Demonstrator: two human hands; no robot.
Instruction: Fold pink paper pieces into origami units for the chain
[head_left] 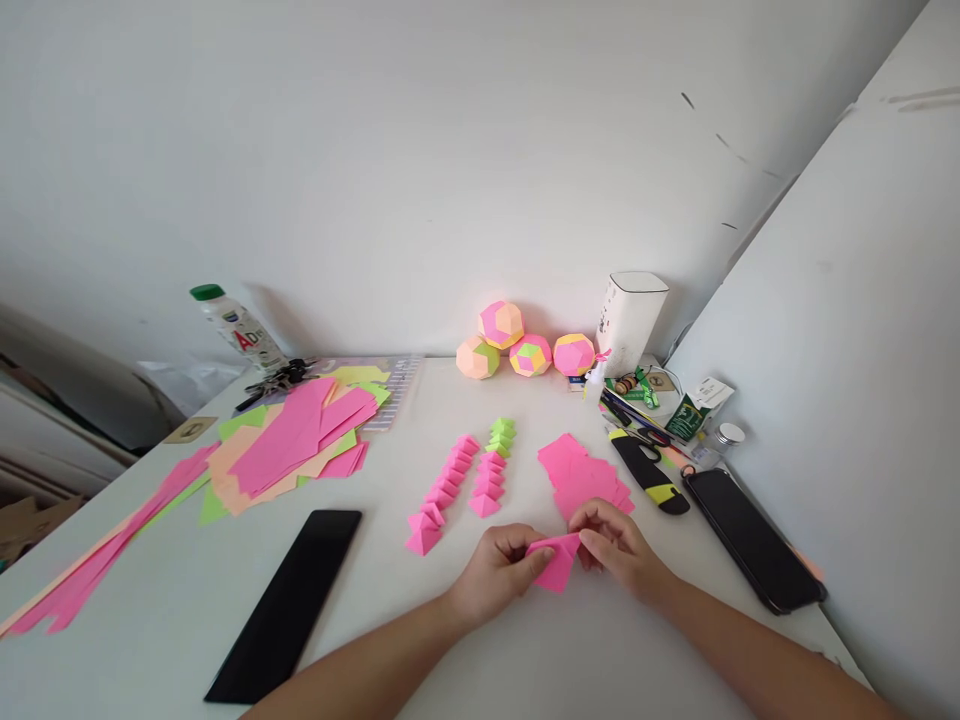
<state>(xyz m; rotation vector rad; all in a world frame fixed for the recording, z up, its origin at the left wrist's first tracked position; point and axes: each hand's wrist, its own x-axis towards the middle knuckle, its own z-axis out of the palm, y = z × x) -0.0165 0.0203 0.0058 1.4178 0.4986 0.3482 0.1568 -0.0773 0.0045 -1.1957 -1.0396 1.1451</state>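
Note:
Between my two hands is a small pink paper piece (556, 572) with a fold along its upper edge. My left hand (491, 572) pinches its left side, thumb on top. The fingers of my right hand (619, 550) close on its upper right corner. Just beyond my right hand lies a loose pile of pink paper pieces (574, 468). Left of that pile run two rows of folded paper units: a pink row (446, 485) and a second row (491, 475), green at the far end and pink nearer me.
Left are fanned paper sheets (285, 440), long paper strips (127, 540), a black tablet-like slab (289, 605) and a white bottle (244, 330). Several paper balls (501, 325) sit by the wall near a white bin (634, 315). Right are a utility knife (646, 470) and a phone (750, 535).

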